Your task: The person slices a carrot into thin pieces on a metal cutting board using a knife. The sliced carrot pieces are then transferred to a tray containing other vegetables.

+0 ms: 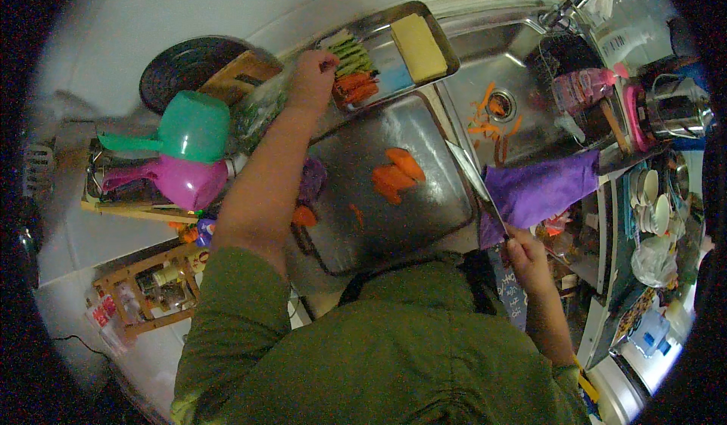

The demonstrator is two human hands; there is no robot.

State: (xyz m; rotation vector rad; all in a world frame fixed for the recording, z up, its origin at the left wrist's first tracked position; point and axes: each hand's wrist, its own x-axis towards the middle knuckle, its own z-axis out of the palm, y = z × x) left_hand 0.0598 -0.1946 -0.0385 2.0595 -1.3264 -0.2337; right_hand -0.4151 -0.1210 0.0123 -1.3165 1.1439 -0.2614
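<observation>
My right hand (525, 254) grips the handle of a kitchen knife (476, 175), its blade slanting up and left past the right edge of a metal cutting board (409, 232). Several carrot pieces (395, 175) lie on the board. A carrot end (304, 216) shows beside my left forearm. My left hand (311, 76) reaches to the left end of a metal tray (386, 97), fingers curled by the green vegetable strips (352, 53); whether they hold anything is hidden. Carrot strips (358, 86) and a yellow rectangular slab (420, 47) share the tray.
Carrot peelings (491, 124) lie in the steel sink (531, 84). A purple cloth (537, 192) hangs over its front edge. Green (196, 127) and pink (193, 181) plastic dippers stand left of my forearm. A purple object (312, 180) is partly hidden behind it.
</observation>
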